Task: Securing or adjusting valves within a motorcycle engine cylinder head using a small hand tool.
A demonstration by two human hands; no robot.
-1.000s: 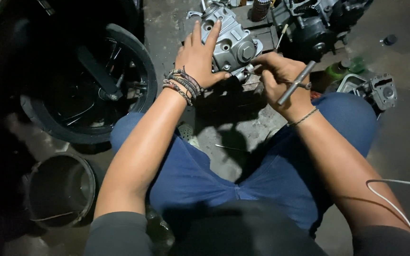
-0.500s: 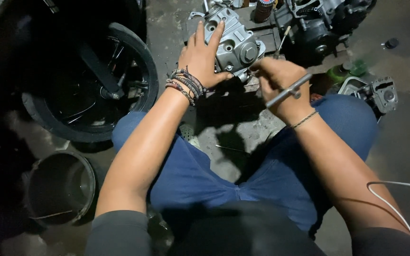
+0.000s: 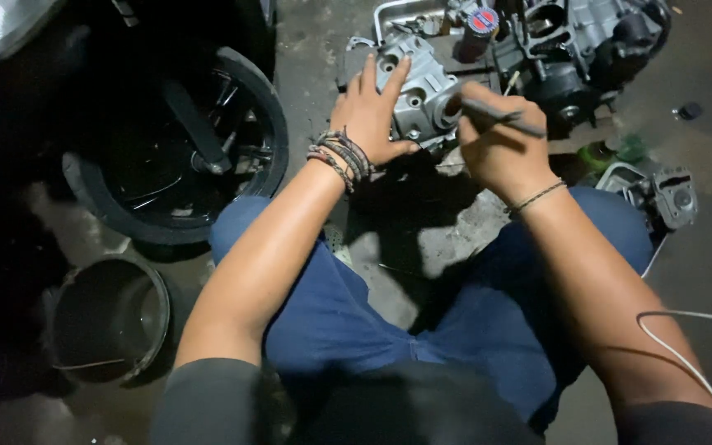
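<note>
A grey metal engine part [image 3: 422, 86] lies on the concrete floor in front of my knees. My left hand [image 3: 368, 115], with several bracelets at the wrist, rests flat on it with fingers spread. My right hand [image 3: 500, 148] is closed around a thin metal rod-like tool [image 3: 500, 115], whose shaft runs across the top of the fist close to the part's right side. Which end of the tool touches the part is hidden by my fingers.
A motorcycle wheel with black tyre [image 3: 179, 148] stands at left. A dark round bucket [image 3: 109, 317] sits lower left. A larger engine block [image 3: 578, 49] lies at upper right, a small metal component [image 3: 673, 194] at right, and a white cable [image 3: 686, 346] crosses my right arm.
My right hand has turned the tool from pointing up-right to lying nearly level over the fist and moved closer to the engine part. My left hand stays on the part.
</note>
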